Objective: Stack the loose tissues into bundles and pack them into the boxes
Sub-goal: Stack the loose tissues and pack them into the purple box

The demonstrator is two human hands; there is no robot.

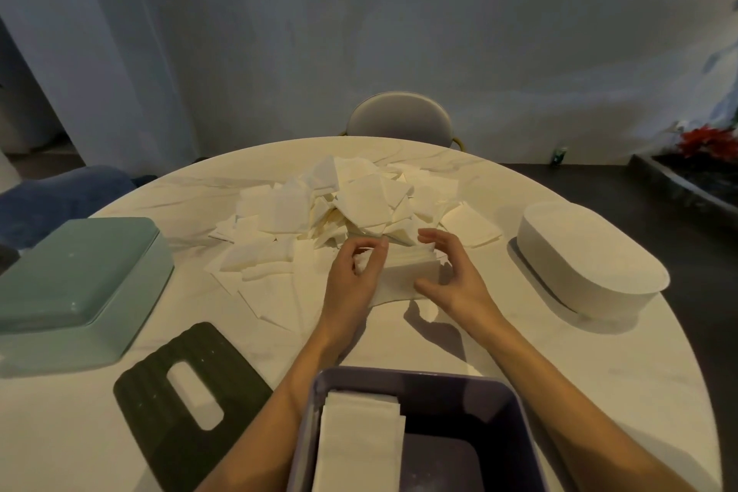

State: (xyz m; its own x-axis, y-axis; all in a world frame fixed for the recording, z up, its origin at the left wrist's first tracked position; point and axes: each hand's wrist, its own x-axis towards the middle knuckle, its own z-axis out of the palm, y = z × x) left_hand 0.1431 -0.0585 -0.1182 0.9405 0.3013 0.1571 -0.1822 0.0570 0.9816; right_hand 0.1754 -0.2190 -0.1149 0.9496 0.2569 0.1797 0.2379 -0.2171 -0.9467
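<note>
I am in the bundling step: my left hand (356, 272) and right hand (447, 268) cup a small stack of tissues (405, 272) between them near the middle of the tabletop (519, 351), fingers curled round its two ends, squaring it up. The loose pile (339, 204) lies just beyond, toward the far edge. At the near edge the purple box (515, 423) stands open with one bundle (359, 439) already along its left wall and room beside it. Next, I judge, I should add more sheets or lift this stack and carry it back, keeping both ends pinched so the soft sheets do not fan out
</note>
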